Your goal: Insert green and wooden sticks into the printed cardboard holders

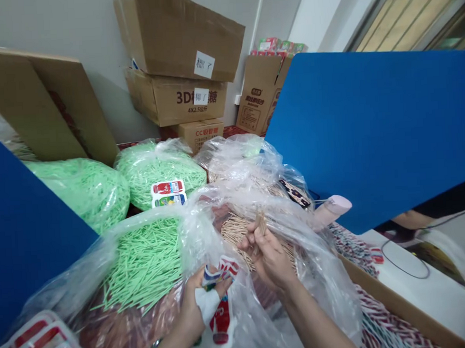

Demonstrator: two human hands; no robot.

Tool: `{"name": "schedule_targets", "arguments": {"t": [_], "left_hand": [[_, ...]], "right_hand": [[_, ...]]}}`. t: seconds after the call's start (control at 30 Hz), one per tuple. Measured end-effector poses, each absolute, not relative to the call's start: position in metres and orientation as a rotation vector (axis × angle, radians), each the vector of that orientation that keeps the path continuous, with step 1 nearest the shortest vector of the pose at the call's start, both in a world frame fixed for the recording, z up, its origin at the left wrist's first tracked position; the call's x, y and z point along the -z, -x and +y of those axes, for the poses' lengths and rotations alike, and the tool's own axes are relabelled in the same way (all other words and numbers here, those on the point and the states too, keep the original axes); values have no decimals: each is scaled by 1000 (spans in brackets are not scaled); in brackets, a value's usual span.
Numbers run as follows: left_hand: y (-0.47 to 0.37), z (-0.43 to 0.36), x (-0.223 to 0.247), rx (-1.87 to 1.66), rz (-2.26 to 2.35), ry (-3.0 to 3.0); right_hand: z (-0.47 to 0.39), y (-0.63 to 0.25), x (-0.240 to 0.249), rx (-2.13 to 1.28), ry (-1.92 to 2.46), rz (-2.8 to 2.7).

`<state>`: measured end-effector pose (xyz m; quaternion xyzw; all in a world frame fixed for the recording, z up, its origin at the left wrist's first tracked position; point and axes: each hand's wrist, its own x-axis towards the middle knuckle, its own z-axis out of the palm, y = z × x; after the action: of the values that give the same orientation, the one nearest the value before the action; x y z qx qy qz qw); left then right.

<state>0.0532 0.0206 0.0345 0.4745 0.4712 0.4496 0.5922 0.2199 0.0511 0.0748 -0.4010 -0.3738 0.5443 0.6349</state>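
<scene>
My left hand [207, 292] is closed on a printed package [221, 320] with a red bottle picture. White material wraps part of that hand. My right hand [268, 252] pinches a small bundle of thin tan sticks [261, 222] above an open clear bag. More tan sticks [235, 231] lie loose in that bag, partly behind my right hand. Left of my hands, bright green sticks [147, 261] fill another open clear bag.
Closed bags of green sticks [158, 170] stand behind, one with printed packages on top. Cardboard boxes [189, 98] are stacked at the wall. A blue panel [370, 130] rises at right, another at left. Printed packages [42, 345] lie bottom left. A pink cup-like object [337, 206] and another person's arm show at right.
</scene>
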Motion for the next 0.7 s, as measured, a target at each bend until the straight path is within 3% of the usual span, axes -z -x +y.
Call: {"name": "schedule_targets", "arguments": {"t": [0.37,0.7], "left_hand": [[-33,16,-38,-1113,1174,-1444],[-18,18,-40,-1178,1192,-1675]], "right_hand": [[41,-166,-89,-732,987,-1367],[31,-168,-66,-806,1118,-1563]]}}
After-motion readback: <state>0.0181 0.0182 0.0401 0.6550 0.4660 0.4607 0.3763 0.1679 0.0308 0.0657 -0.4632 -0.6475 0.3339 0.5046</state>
